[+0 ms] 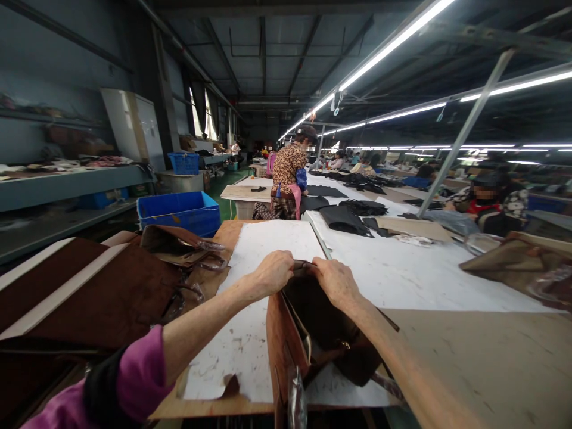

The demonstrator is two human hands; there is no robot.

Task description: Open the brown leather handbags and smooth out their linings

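A brown bag [286, 342] with a dark lining stands open at the front edge of the table, its near side tipped toward me. My left hand [276, 272] pinches the far rim of the bag from the left. Close beside it, my right hand [337, 281] grips the same rim from the right, with a short stretch of edge between the two. A small metal piece shows inside the bag. Plastic-wrapped handles hang at its near side and lower right.
Brown bag pieces [102, 286] are piled at the left, near a blue bin [179, 213]. White paper [250, 250] covers the table. Another brown bag [513, 265] lies at the right. Black pieces [344, 219] lie farther back, near a standing person [288, 170].
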